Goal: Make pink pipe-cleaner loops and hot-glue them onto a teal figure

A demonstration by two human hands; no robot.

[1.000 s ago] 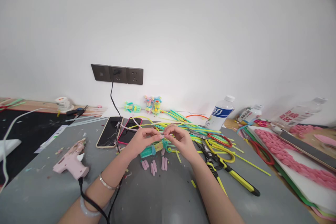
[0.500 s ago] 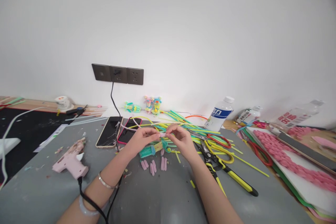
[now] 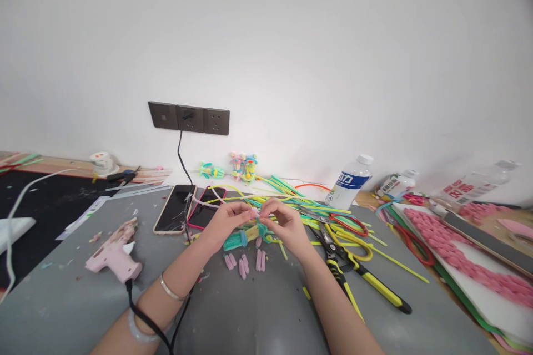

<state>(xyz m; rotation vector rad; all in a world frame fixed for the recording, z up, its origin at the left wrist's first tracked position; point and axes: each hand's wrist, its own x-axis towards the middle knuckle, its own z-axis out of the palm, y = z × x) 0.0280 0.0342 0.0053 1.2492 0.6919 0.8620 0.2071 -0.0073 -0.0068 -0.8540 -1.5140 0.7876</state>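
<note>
My left hand (image 3: 230, 225) pinches a small pink piece of pipe cleaner (image 3: 255, 212) between thumb and fingers. Facing it, my right hand (image 3: 288, 228) has its fingertips closed at the other side of this piece. Just below the hands lies a teal and yellow pipe-cleaner figure (image 3: 235, 240), partly covered by my fingers. Several short folded pink pipe-cleaner pieces (image 3: 243, 267) rest on the grey mat (image 3: 233, 310) in front of it. Long green and yellow pipe cleaners (image 3: 287, 191) spread out behind my right hand.
A pink glue gun (image 3: 114, 260) lies left, its black cord running under my left forearm. Two phones, one a black-screened phone (image 3: 175, 209), lie behind. Yellow-black pliers (image 3: 375, 283), red-handled scissors (image 3: 350, 226) and a bottle (image 3: 348, 182) are right. Finished small figures (image 3: 244, 167) stand by the wall.
Both hands stay together, with the fingertips shifting slightly around the pink piece, which now shows less between them. The whole view has moved a little; the things on the mat lie as before.
</note>
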